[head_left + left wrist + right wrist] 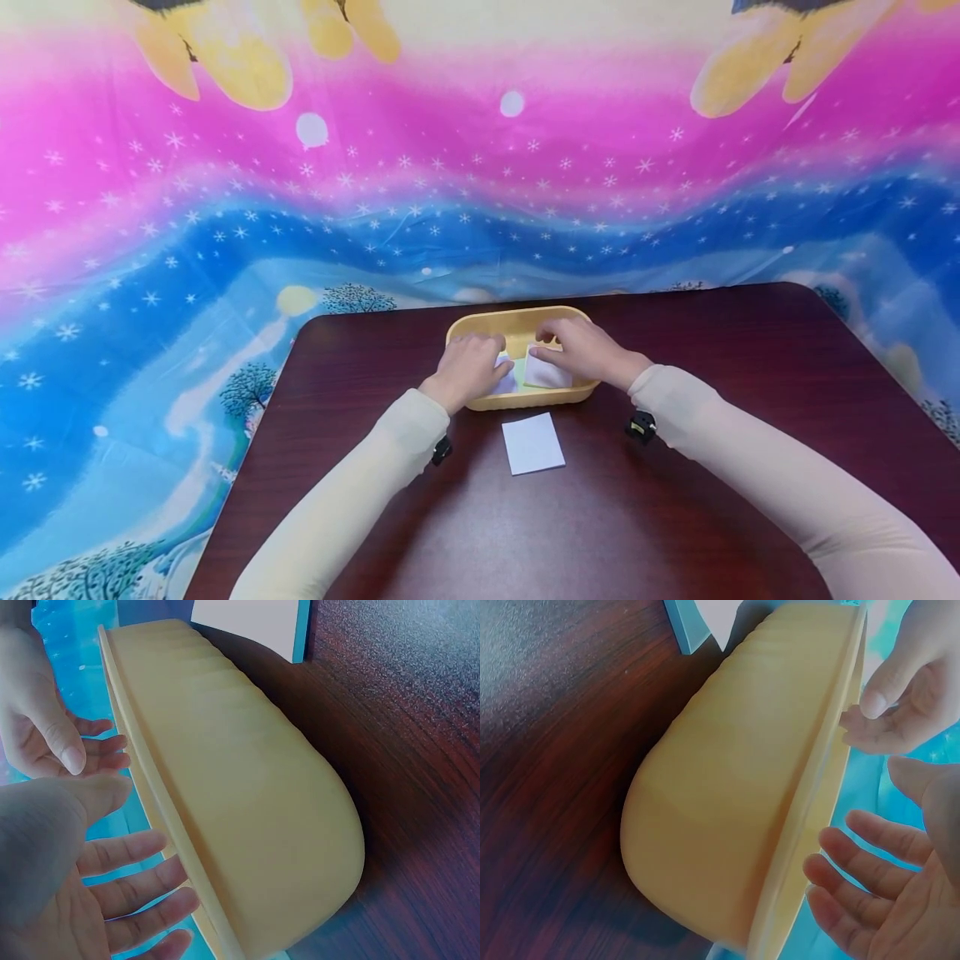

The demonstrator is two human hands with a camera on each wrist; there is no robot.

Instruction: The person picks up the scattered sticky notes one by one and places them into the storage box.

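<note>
A yellow oblong plastic basket [528, 402] stands toward the far side of the table. My left hand [468, 367] hovers over its left end, fingers loosely spread past the rim and holding nothing. Over the right end is my right hand [588, 348], also empty, its fingers gently bent. Inside the basket lie a pale square pad [546, 371] under the right hand and a lilac piece [506, 382] partly hidden by the left hand. In both wrist views, the basket's outer wall [247, 780] fills the middle, with relaxed fingers [870, 859] beside its rim.
In front of the basket, a white square pad [533, 443] lies flat on the dark red-brown table [570, 525]; a bluish edge shows in the wrist views. Behind the table hangs a colourful printed cloth [480, 183]. Black wrist cameras [642, 427] sit under the sleeves.
</note>
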